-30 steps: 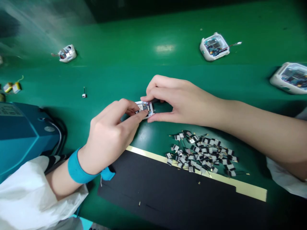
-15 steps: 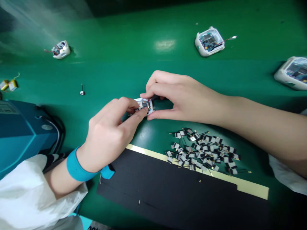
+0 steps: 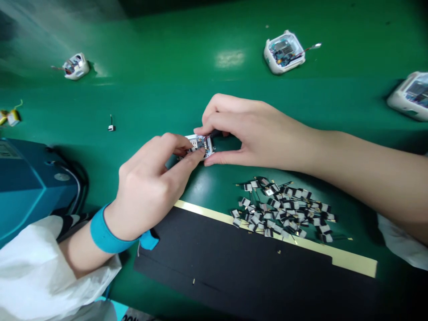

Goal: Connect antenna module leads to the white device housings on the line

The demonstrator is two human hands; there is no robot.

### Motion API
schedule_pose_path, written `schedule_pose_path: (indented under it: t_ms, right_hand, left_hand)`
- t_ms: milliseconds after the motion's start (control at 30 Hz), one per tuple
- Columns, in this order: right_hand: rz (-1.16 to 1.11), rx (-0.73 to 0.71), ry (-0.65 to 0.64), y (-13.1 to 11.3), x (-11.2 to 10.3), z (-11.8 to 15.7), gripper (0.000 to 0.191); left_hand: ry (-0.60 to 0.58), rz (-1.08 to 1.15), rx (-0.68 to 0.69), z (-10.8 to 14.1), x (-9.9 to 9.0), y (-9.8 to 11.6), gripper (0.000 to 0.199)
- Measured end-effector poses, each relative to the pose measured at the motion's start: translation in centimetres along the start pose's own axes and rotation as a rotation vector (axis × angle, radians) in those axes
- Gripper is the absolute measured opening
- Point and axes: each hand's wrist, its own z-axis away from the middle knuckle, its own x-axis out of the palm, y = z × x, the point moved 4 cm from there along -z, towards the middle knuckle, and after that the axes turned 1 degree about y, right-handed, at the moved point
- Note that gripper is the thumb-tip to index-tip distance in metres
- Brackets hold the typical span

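Note:
Between my hands, near the middle of the head view, is a small white-framed circuit board (image 3: 207,143) with a metal part on its face. My left hand (image 3: 152,178), wearing a blue wrist strap (image 3: 109,232), is closed on its left side, the thumb pressed on the board. My right hand (image 3: 245,131) pinches its right end, thumb at the near edge and fingers at the far edge. Some of the board is hidden by my left fingers. Below my right forearm lies a pile of small black-and-white parts with thin leads (image 3: 284,209).
White open housings with electronics sit at the back left (image 3: 76,67), back right (image 3: 285,52) and far right (image 3: 413,96). A single small leaded part (image 3: 111,128) lies left of my hands. A blue box (image 3: 36,191) stands at left, a black sheet (image 3: 250,267) in front.
The view has shifted slightly, so the housings on the belt appear a little further left or higher. Both hands keep the same hold on the circuit board.

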Motion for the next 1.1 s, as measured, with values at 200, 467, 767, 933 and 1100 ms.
schedule_pose_path:
  t_ms: [200,467,767,933,1100]
  right_hand:
    - [-0.003,0.001,-0.002,0.0,0.0,0.0,0.034]
    - [-0.021,0.001,-0.001,0.0,0.0,0.0,0.033]
    - [-0.05,-0.049,0.071,-0.2,-1.2,0.8,0.028]
    - [0.071,0.024,0.229,-0.6,-2.7,2.6,0.024]
    - [-0.067,0.073,0.409,-2.1,-3.2,2.7,0.016]
  left_hand:
    - [-0.004,-0.026,0.041,0.1,0.0,0.0,0.016]
    - [-0.018,0.006,0.025,-0.1,0.0,0.2,0.018]
    - [0.082,-0.118,0.198,0.7,0.3,0.1,0.017]
    - [0.099,-0.148,0.227,0.5,0.3,0.2,0.015]
    - [0.129,-0.096,0.232,0.5,0.3,0.1,0.018]
